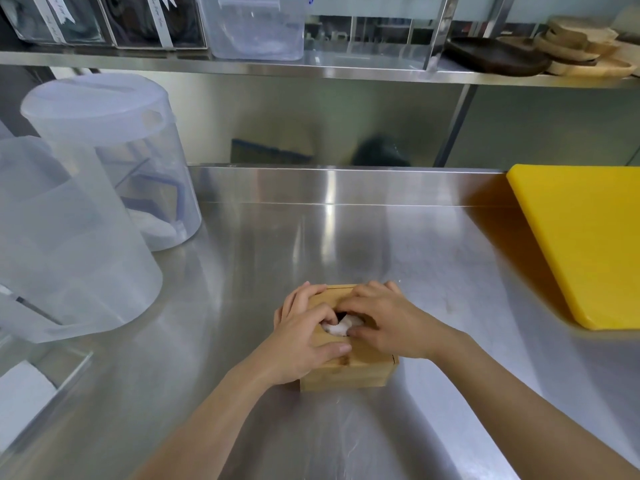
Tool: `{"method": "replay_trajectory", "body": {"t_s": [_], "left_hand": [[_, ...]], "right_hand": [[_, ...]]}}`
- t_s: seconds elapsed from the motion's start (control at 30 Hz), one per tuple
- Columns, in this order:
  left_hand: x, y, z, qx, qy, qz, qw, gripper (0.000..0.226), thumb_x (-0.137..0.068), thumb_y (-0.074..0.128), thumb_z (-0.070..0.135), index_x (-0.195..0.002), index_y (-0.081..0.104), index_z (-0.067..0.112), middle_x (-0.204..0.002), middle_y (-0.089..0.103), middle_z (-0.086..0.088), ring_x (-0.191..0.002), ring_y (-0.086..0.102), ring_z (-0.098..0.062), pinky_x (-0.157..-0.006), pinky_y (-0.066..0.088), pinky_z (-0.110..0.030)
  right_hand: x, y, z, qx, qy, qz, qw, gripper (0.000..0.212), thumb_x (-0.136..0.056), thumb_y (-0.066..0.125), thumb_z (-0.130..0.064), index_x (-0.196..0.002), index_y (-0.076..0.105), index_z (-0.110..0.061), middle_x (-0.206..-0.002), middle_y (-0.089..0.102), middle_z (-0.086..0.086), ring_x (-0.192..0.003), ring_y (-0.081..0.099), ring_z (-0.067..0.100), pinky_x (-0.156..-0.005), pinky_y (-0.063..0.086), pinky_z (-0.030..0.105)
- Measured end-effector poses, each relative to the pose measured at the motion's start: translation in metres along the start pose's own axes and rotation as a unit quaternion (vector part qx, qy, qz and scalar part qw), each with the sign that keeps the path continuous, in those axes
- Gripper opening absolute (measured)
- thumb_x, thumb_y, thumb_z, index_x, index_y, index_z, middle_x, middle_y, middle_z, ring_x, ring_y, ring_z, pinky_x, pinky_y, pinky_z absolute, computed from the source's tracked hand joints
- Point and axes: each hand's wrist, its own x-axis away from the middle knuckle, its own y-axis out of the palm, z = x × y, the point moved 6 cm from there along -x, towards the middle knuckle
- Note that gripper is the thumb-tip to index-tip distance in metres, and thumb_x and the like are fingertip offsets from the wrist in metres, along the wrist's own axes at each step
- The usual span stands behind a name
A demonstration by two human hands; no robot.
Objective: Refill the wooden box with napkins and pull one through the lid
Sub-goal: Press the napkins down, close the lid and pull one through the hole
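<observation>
Steel counter [270,244] carried two clear plastic containers [86,209] at left and a yellow cutting board [585,244] at right. Near its front edge sat the wooden box [349,374], lid on. The left hand [304,337] and right hand [388,323] both rested on that lid, fingertips pinching a white napkin [341,327] poking through the opening.

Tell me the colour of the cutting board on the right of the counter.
Bright yellow: the cutting board, seen best in the head view.

tan wooden box [346,374], white napkin [341,328], yellow cutting board [581,237]
</observation>
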Motion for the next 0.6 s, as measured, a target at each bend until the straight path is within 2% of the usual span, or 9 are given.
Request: {"method": "replay_trajectory", "body": {"t_s": [0.07,0.1,0.2,0.27,0.33,0.43,0.47,0.53,0.6], "left_hand": [[0.000,0.000,0.002,0.002,0.009,0.005,1.000,0.032,-0.079,0.070,0.033,-0.076,0.039,0.039,-0.134,0.022,0.015,-0.130,0.010,-0.001,-0.106,0.007,-0.028],[0.000,0.000,0.004,-0.004,0.014,0.008,1.000,0.032,-0.079,0.070,0.033,-0.074,0.039,0.039,-0.131,0.026,0.016,-0.126,0.014,0.000,-0.104,0.008,-0.026],[-0.002,-0.001,0.008,-0.024,0.032,0.012,0.999,0.028,-0.073,0.065,0.040,-0.070,0.037,0.039,-0.114,0.042,0.021,-0.112,0.022,0.010,-0.097,0.008,-0.014],[-0.004,-0.004,0.009,-0.035,0.035,0.012,0.999,0.029,-0.075,0.065,0.037,-0.069,0.037,0.039,-0.098,0.047,0.020,-0.106,0.024,0.010,-0.095,0.010,-0.015],[-0.006,-0.006,0.008,-0.030,0.012,-0.003,0.999,0.033,-0.081,0.066,0.029,-0.071,0.036,0.039,-0.090,0.047,0.015,-0.102,0.024,-0.003,-0.098,0.015,-0.019],[-0.012,-0.007,0.010,-0.055,-0.001,-0.048,0.997,0.027,-0.084,0.063,0.029,-0.075,0.039,0.037,-0.088,0.047,0.011,-0.101,0.028,-0.010,-0.098,0.019,-0.023],[-0.015,-0.006,0.010,-0.083,0.006,-0.068,0.994,0.021,-0.085,0.062,0.030,-0.077,0.043,0.034,-0.085,0.046,0.011,-0.099,0.030,-0.009,-0.098,0.018,-0.024],[-0.020,-0.006,0.012,-0.126,0.016,-0.103,0.987,0.012,-0.086,0.060,0.034,-0.081,0.052,0.026,-0.087,0.046,0.009,-0.097,0.032,-0.009,-0.097,0.015,-0.025],[-0.022,-0.006,0.013,-0.128,0.017,-0.117,0.985,0.011,-0.087,0.060,0.034,-0.082,0.055,0.025,-0.092,0.046,0.005,-0.099,0.033,-0.011,-0.093,0.017,-0.025]], "right_hand": [[-0.002,-0.001,-0.003,0.037,-0.010,-0.013,0.999,0.012,-0.089,0.052,-0.022,-0.095,0.062,-0.022,-0.077,0.038,-0.019,-0.088,0.031,0.009,-0.078,0.017,0.024],[-0.003,0.000,-0.004,0.042,-0.009,-0.020,0.999,0.010,-0.088,0.052,-0.021,-0.091,0.062,-0.020,-0.073,0.033,-0.020,-0.087,0.030,0.010,-0.077,0.017,0.024],[-0.006,0.000,-0.005,0.008,0.005,-0.024,1.000,0.004,-0.084,0.058,-0.021,-0.082,0.061,-0.020,-0.079,0.035,-0.018,-0.091,0.031,0.009,-0.080,0.021,0.022],[-0.006,0.001,-0.005,-0.019,0.012,-0.032,0.999,0.020,-0.081,0.061,-0.021,-0.067,0.049,-0.030,-0.078,0.037,-0.019,-0.089,0.034,0.008,-0.086,0.023,0.021],[-0.005,0.001,-0.007,-0.033,0.020,-0.047,0.998,0.037,-0.080,0.060,-0.018,-0.061,0.034,-0.037,-0.070,0.037,-0.019,-0.081,0.037,0.004,-0.089,0.026,0.026],[-0.003,-0.001,-0.009,-0.052,0.035,-0.043,0.997,0.036,-0.080,0.057,-0.013,-0.063,0.035,-0.035,-0.065,0.039,-0.017,-0.073,0.041,-0.001,-0.090,0.028,0.025],[-0.003,-0.001,-0.008,-0.062,0.043,-0.038,0.996,0.030,-0.080,0.057,-0.011,-0.065,0.040,-0.032,-0.065,0.040,-0.017,-0.070,0.042,0.000,-0.086,0.031,0.023],[-0.001,-0.002,-0.005,-0.087,0.061,-0.040,0.994,0.017,-0.079,0.055,-0.007,-0.074,0.050,-0.022,-0.066,0.043,-0.014,-0.065,0.042,0.002,-0.067,0.034,0.016],[-0.001,-0.001,-0.004,-0.094,0.071,-0.059,0.991,0.015,-0.079,0.055,-0.006,-0.074,0.050,-0.019,-0.064,0.044,-0.012,-0.060,0.041,0.005,-0.055,0.032,0.017]]}}
